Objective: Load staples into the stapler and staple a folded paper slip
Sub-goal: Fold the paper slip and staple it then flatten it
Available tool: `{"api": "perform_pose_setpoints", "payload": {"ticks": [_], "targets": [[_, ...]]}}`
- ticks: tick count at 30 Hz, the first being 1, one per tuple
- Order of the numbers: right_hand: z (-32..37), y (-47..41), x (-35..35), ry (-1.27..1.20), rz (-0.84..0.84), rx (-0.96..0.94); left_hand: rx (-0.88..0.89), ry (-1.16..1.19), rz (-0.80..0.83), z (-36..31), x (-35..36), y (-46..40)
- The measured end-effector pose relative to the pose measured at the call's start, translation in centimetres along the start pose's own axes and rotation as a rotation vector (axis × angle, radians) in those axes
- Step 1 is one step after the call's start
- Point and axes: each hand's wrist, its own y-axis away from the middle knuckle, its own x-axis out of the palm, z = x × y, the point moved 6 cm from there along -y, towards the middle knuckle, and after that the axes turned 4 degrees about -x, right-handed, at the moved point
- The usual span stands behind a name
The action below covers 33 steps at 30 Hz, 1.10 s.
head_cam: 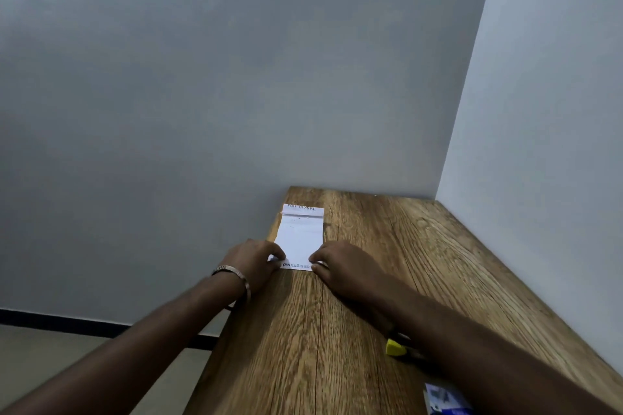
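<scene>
A white paper slip (pixel 301 235) with printed text lies on the wooden table (pixel 387 263), near its far left edge. Its near end is folded up. My left hand (pixel 254 263) pinches the slip's near left corner and my right hand (pixel 340 268) pinches the near right corner. Under my right forearm, nearer to me, part of a yellow and black stapler (pixel 395 348) shows; most of it is hidden. A blue and white staple box (pixel 445 399) lies at the bottom edge of the view, partly cut off.
The table stands in a corner, with grey walls behind it and along its right side. Its left edge drops to a tiled floor (pixel 67 364). A metal bangle (pixel 236 274) circles my left wrist.
</scene>
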Motion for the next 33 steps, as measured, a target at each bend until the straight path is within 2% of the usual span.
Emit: {"api": "perform_pose_setpoints", "payload": {"ticks": [6, 13, 19, 33], "targets": [[-3.2, -4.1, 1.6, -0.001, -0.053, 0.047, -0.057, 0.018, -0.022, 0.9, 1.1, -5.2], [-5.8, -6.7, 3.4, -0.029, -0.168, 0.119, -0.147, 0.259, -0.070, 2.4, 2.7, -8.7], [-6.4, -6.8, 4.1, -0.107, -0.165, 0.140, -0.160, 0.359, -0.129, 3.2, 3.8, -8.9], [-6.4, -6.7, 4.0, -0.133, -0.192, 0.159, -0.134, 0.357, -0.181, 3.0, 3.4, -8.5]]}}
